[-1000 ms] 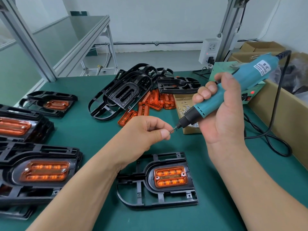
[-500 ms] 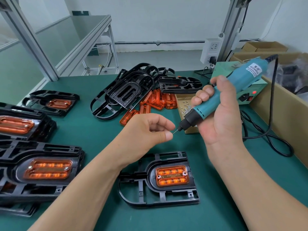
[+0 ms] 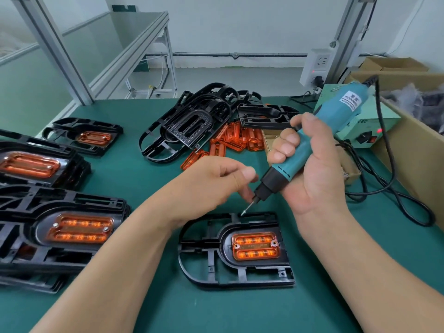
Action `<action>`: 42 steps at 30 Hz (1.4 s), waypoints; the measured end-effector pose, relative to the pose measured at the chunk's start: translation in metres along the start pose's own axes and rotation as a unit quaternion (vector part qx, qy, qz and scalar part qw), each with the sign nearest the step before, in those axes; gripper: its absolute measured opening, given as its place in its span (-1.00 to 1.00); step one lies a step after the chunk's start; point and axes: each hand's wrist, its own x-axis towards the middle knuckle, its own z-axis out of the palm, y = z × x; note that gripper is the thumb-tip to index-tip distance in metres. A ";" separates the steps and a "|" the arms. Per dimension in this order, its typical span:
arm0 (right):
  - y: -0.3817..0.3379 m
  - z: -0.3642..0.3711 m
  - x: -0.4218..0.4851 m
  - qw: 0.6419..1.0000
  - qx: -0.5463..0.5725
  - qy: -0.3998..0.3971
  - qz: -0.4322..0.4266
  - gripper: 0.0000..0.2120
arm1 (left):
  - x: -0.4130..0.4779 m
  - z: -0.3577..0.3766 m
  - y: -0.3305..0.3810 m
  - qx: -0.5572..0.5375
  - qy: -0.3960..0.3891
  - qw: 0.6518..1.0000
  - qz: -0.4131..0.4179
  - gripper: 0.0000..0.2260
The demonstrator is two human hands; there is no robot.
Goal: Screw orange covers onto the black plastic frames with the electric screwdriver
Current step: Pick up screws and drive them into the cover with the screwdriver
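On the green table (image 3: 134,179), front and centre: one cover seated, driver poised above it.

The right hand (image 3: 312,169) grips the electric screwdriver (image 3: 341,109), its tip just over the far edge of a black frame (image 3: 224,246) lying flat with an orange cover (image 3: 255,246) set in it. The left hand (image 3: 211,186) curls beside the bit; whether it pinches a screw cannot be told. Finished frames (image 3: 79,228) are stacked at left, while bare frames (image 3: 189,123) and loose covers (image 3: 237,140) wait behind, so the job looks partway done.
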 end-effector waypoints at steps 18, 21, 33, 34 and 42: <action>0.012 0.021 -0.030 0.965 -0.113 -0.230 0.054 -0.93 | -0.008 -0.018 -0.001 0.216 -0.148 0.962 -0.075 -0.85; 0.010 0.021 -0.031 0.960 -0.130 -0.242 0.049 -0.94 | -0.008 -0.017 0.000 0.203 -0.150 0.965 -0.076 -0.80; 0.014 0.023 -0.044 0.917 -0.174 -0.359 0.014 -0.72 | -0.013 -0.006 0.011 0.252 -0.137 0.955 -0.077 -0.83; 0.015 0.024 -0.044 0.917 -0.177 -0.358 0.013 -0.72 | -0.014 -0.005 0.012 0.257 -0.138 0.953 -0.077 -0.82; 0.019 0.023 -0.052 0.902 -0.225 -0.368 -0.005 -0.72 | -0.021 -0.003 0.027 0.246 -0.158 0.952 -0.094 -0.90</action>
